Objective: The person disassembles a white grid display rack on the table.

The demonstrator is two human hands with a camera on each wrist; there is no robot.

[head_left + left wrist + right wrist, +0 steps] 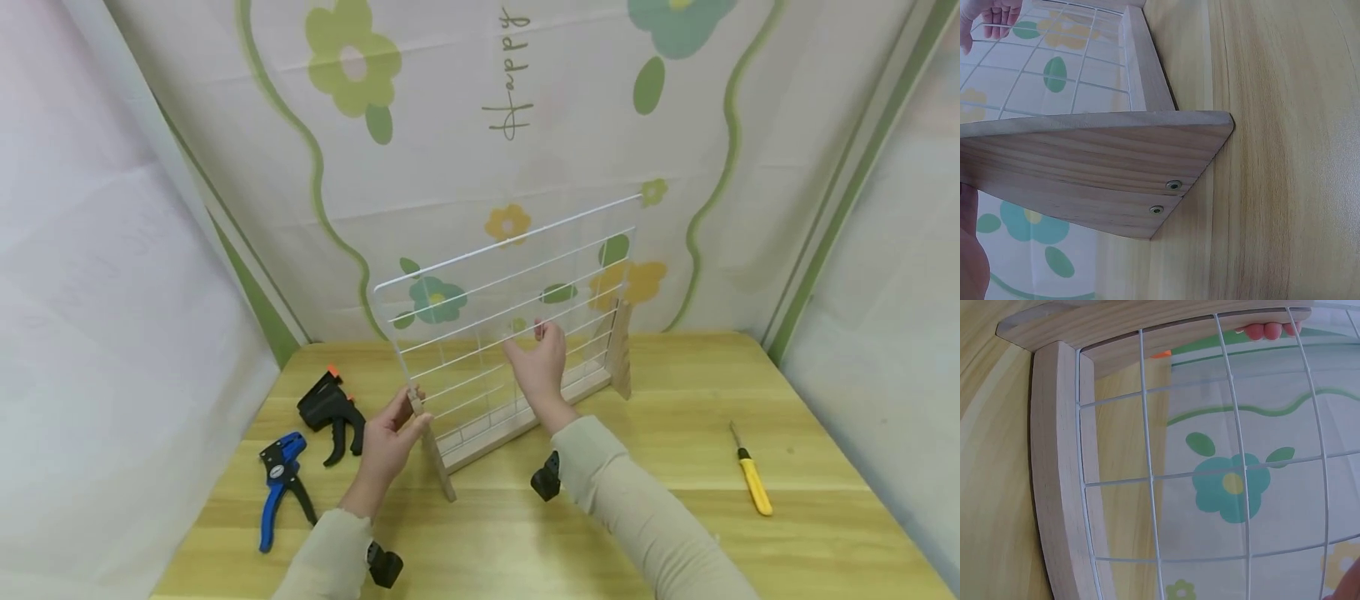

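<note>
A white wire grid (508, 241) stands tilted in a wooden frame with a base bar (491, 442) and two side pieces. My left hand (386, 442) grips the upper part of the near-left side piece (437, 462); its fingertips (1266, 331) show past that wood in the right wrist view. Two bolt heads show low on this panel (1085, 162) in the left wrist view. At the middle of the grid is my right hand (543, 367), thumb and fingers spread apart. In the left wrist view its fingers (1002, 17) hang loosely by the wires; whether they touch them I cannot tell.
A black clamp (330, 408) with orange tips and a blue-and-black plier-like tool (279, 475) lie left of the frame. On the right lies a yellow-handled screwdriver (754, 483). Patterned cloth (450, 150) hangs behind the wooden table (675, 433).
</note>
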